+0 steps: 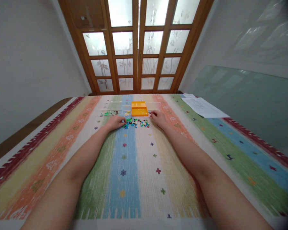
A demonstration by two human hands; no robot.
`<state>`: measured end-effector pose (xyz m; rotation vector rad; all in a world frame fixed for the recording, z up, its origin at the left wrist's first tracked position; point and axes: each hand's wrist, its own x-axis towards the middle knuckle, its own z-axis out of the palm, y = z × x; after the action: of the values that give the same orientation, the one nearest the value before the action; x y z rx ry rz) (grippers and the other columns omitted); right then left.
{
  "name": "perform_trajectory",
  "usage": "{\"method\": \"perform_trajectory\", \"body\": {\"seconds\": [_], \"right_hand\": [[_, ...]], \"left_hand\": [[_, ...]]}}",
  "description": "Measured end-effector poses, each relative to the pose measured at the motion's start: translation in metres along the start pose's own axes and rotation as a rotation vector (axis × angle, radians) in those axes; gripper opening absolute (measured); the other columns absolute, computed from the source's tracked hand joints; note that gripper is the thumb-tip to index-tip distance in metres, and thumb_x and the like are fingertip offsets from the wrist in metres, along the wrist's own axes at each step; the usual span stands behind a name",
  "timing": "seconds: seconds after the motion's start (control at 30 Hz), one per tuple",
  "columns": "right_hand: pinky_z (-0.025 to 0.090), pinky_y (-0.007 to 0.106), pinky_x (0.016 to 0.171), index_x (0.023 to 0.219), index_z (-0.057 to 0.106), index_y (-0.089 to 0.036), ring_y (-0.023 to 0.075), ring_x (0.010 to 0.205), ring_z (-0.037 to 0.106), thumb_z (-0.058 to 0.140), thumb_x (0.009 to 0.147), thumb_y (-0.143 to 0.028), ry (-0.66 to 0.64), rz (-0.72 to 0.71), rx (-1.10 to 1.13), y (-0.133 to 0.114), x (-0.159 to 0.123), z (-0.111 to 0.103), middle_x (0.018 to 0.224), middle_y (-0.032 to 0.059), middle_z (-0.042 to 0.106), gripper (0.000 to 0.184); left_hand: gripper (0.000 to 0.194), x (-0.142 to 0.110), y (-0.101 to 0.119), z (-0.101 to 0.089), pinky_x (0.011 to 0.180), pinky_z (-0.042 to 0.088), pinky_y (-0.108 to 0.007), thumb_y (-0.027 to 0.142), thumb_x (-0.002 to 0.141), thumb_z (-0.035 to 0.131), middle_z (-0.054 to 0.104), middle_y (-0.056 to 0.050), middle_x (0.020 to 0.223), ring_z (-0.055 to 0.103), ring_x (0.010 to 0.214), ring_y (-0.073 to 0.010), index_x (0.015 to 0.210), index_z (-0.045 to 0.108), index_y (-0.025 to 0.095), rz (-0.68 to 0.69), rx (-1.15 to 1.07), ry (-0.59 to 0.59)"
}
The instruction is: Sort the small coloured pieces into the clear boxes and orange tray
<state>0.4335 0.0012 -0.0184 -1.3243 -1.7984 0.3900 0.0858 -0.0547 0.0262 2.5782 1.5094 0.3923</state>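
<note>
Small colourful pieces (134, 123), mostly green and blue with some dark red, lie loose in a pile on the striped cloth. At the pile's left edge is my left hand (116, 122), fingers curled together; whatever they pinch is too small to name. My right hand (158, 118) is beside the right side of an open yellow box (139, 112), thumb and finger closed with their contents unclear. A few light pieces rest in the box's near half. To its left stands a clear plastic compartment tray (122, 110), with green, brown and yellow pieces in separate sections.
A striped, patterned tablecloth (123, 159) covers the table. White printed papers (203, 107) lie at the far right. A pale glass panel (249, 99) leans along the right wall, and wooden glazed doors (138, 57) stand beyond the far edge.
</note>
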Motion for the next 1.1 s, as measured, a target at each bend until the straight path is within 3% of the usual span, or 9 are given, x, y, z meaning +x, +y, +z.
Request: {"method": "perform_trajectory", "body": {"seconds": [0.13, 0.3, 0.43, 0.67, 0.87, 1.1], "right_hand": [[0.05, 0.033, 0.085, 0.106, 0.078, -0.021, 0.0218, 0.09, 0.068, 0.055, 0.092, -0.023, -0.035, -0.067, -0.074, -0.002, -0.002, 0.001, 0.1, 0.0058, 0.079, 0.027], [0.046, 0.032, 0.085, 0.105, 0.078, -0.022, 0.0227, 0.095, 0.067, 0.055, 0.095, -0.024, -0.187, -0.296, -0.198, -0.018, -0.008, 0.005, 0.106, 0.008, 0.078, 0.024], [0.041, 0.03, 0.078, 0.092, 0.075, -0.02, 0.021, 0.086, 0.063, 0.055, 0.094, -0.026, -0.273, -0.424, -0.267, -0.038, -0.016, 0.004, 0.094, 0.0079, 0.076, 0.021], [0.031, 0.029, 0.065, 0.066, 0.066, -0.022, 0.0153, 0.063, 0.05, 0.062, 0.086, -0.034, -0.484, -0.47, -0.286, -0.058, -0.023, -0.008, 0.067, 0.0016, 0.066, 0.023], [0.034, 0.031, 0.067, 0.068, 0.07, -0.023, 0.0185, 0.069, 0.057, 0.066, 0.078, -0.029, -0.553, -0.485, -0.327, -0.064, -0.025, -0.005, 0.072, 0.0053, 0.072, 0.013], [0.035, 0.031, 0.069, 0.074, 0.071, -0.021, 0.0188, 0.072, 0.06, 0.061, 0.09, -0.028, -0.539, -0.567, -0.359, -0.067, -0.026, -0.001, 0.081, 0.0067, 0.075, 0.02]], "left_hand": [[0.024, 0.0, -0.002, 0.001, 0.069, 0.039, -0.029, 0.04, 0.092, 0.063, 0.074, -0.003, 0.083, 0.064, 0.074, -0.02, 0.103, 0.081, 0.027, 0.011, -0.014, -0.002], [0.025, 0.001, -0.004, 0.004, 0.068, 0.039, -0.029, 0.041, 0.092, 0.063, 0.074, -0.003, 0.083, 0.063, 0.073, -0.0198, 0.101, 0.081, 0.025, 0.008, -0.02, 0.01], [0.027, 0.001, -0.005, 0.006, 0.067, 0.037, -0.029, 0.043, 0.092, 0.062, 0.073, -0.003, 0.081, 0.062, 0.072, -0.0196, 0.102, 0.08, 0.026, 0.011, -0.012, 0.009], [0.026, 0.003, -0.002, 0.009, 0.068, 0.037, -0.03, 0.044, 0.092, 0.063, 0.075, -0.004, 0.084, 0.064, 0.076, -0.0213, 0.102, 0.08, 0.027, -0.02, 0.002, 0.039], [0.026, 0.003, 0.001, 0.008, 0.067, 0.037, -0.03, 0.045, 0.09, 0.064, 0.073, -0.004, 0.081, 0.064, 0.076, -0.0219, 0.1, 0.08, 0.027, -0.032, 0.008, 0.021], [0.025, 0.005, 0.002, 0.012, 0.065, 0.034, -0.03, 0.043, 0.092, 0.063, 0.074, -0.005, 0.082, 0.063, 0.074, -0.0215, 0.1, 0.08, 0.027, -0.031, 0.029, 0.035]]}}
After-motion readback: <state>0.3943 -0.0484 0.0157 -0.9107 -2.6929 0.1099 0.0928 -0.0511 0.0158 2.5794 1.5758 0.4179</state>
